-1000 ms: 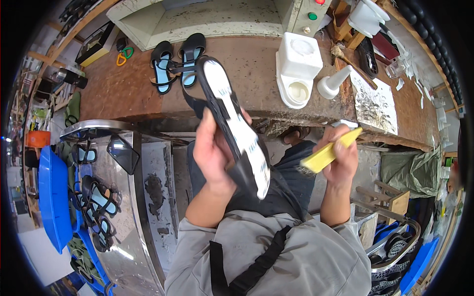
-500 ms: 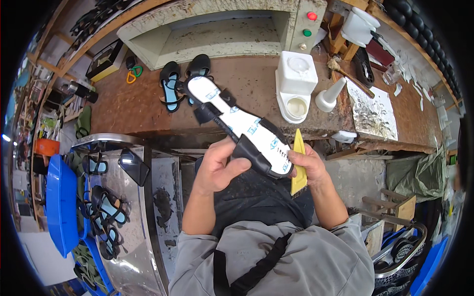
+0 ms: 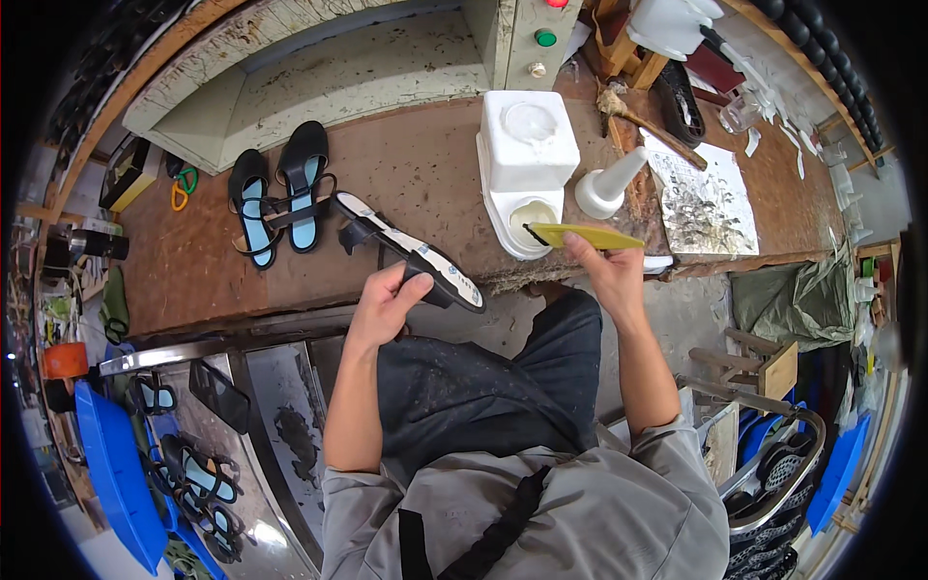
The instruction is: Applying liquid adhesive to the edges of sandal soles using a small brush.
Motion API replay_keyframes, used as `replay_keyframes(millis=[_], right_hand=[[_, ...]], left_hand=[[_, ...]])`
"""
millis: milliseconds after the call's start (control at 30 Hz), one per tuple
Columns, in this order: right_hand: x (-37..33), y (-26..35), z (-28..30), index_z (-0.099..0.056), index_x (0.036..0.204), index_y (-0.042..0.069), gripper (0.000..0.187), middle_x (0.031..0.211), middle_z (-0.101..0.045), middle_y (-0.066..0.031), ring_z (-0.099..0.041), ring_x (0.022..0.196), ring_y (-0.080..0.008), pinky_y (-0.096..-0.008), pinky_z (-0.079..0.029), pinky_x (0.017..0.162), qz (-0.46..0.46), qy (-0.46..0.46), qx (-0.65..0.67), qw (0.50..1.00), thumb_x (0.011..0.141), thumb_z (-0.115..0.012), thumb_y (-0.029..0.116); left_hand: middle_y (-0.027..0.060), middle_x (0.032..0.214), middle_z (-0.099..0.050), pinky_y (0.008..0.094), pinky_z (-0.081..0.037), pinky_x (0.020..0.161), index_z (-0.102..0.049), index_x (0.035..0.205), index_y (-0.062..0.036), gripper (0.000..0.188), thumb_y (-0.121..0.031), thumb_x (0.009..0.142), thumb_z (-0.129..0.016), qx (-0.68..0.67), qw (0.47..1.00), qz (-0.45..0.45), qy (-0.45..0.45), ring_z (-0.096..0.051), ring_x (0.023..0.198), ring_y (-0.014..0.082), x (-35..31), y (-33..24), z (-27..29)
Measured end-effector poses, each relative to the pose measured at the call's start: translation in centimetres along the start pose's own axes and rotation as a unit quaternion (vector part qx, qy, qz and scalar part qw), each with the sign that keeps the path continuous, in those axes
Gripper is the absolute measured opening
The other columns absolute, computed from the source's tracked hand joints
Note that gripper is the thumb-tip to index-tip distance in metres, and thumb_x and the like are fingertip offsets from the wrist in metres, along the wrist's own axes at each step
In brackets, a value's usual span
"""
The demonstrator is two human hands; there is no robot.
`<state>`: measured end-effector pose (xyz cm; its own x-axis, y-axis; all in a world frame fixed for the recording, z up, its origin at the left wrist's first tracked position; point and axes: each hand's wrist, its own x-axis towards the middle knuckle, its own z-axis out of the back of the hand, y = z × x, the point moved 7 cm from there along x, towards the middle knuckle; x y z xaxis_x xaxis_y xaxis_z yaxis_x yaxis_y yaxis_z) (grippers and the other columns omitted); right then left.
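My left hand (image 3: 387, 302) is closed around the toe-end side of a black sandal upper (image 3: 440, 290), its white board sole (image 3: 391, 235) with blue marks turned up. It slants over the bench's front edge. In my right hand (image 3: 611, 271) is a flat yellow glue brush (image 3: 580, 235), pinched between thumb and fingers. The brush's dark tip is at the round mouth of a white glue pot (image 3: 532, 145); whether it touches the glue cannot be seen. Left of the held sandal stands a pair of black sandals (image 3: 307, 193) with light blue insoles.
A white cone-shaped bottle (image 3: 611, 184) stands right of the pot, near a hammer (image 3: 657, 126) and a stained paper sheet (image 3: 706, 198). Behind is a box-like machine (image 3: 338, 92). Lower left, a metal cart (image 3: 280, 522) carries more sandals and a phone (image 3: 219, 394).
My right hand has moved the brush off the sandal to the glue pot's mouth. The left hand has lowered and tilted the sandal. The view has shifted to the right.
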<state>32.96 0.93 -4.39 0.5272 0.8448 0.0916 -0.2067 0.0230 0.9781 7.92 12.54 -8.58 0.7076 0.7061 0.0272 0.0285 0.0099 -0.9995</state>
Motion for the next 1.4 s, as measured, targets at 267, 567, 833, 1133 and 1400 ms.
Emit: replay_keyframes(millis=[267,567,833,1133,1400], right_hand=[[1.3,-0.4,-1.5,-0.065,0.088,-0.002,0.014,0.073,-0.063,-0.0070,-0.057,0.063,-0.0106,-0.0247,-0.044,0.056,0.069,0.017,-0.112,0.991,0.080,-0.066,0.010],[1.2,-1.6,-0.9,-0.064,0.083,-0.003,0.010,0.073,-0.063,-0.0034,-0.055,0.057,-0.0086,-0.0213,-0.042,0.051,-0.075,0.057,-0.003,0.996,0.081,-0.064,0.007],[-5.2,7.9,-2.7,-0.059,0.087,-0.007,0.017,0.066,-0.061,-0.0133,-0.056,0.052,-0.0143,-0.0242,-0.044,0.049,0.048,0.047,0.258,0.964,0.078,-0.065,0.007],[-9.8,13.7,-4.7,-0.064,0.080,-0.004,0.014,0.072,-0.064,-0.0134,-0.061,0.060,-0.0208,-0.0291,-0.049,0.054,0.229,0.104,0.105,0.962,0.070,-0.071,0.001],[-12.8,15.5,-4.9,-0.063,0.081,-0.007,0.014,0.070,-0.064,-0.0155,-0.062,0.058,-0.0216,-0.0283,-0.048,0.050,0.288,0.133,0.128,0.940,0.068,-0.069,-0.002]], left_hand=[[0.0009,0.081,-0.058,0.0207,-0.039,0.066,-0.059,0.095,0.0057,0.027,-0.020,0.088,-0.055,-0.088,0.996,-0.007,-0.018,-0.050,0.073,0.0072,0.9,1.4,0.3],[0.0147,0.085,-0.062,0.0283,-0.044,0.072,-0.059,0.087,0.0113,0.039,-0.026,0.083,-0.051,-0.064,0.995,-0.074,-0.028,-0.060,0.080,0.0210,-1.4,-3.9,-0.9],[0.0148,0.073,-0.056,0.0326,-0.041,0.059,-0.056,0.076,0.0086,0.027,-0.018,0.080,-0.051,-0.074,0.981,-0.176,0.034,-0.053,0.063,0.0261,-3.6,-10.0,-4.6],[0.0191,0.075,-0.058,0.0349,-0.043,0.057,-0.056,0.083,0.0129,0.030,-0.016,0.079,-0.050,-0.050,0.962,-0.257,0.070,-0.056,0.063,0.0313,-8.1,-13.9,-5.9],[0.0176,0.073,-0.057,0.0345,-0.042,0.055,-0.056,0.083,0.0120,0.029,-0.016,0.080,-0.049,-0.034,0.965,-0.250,0.067,-0.054,0.059,0.0292,-10.7,-15.0,-5.8]])
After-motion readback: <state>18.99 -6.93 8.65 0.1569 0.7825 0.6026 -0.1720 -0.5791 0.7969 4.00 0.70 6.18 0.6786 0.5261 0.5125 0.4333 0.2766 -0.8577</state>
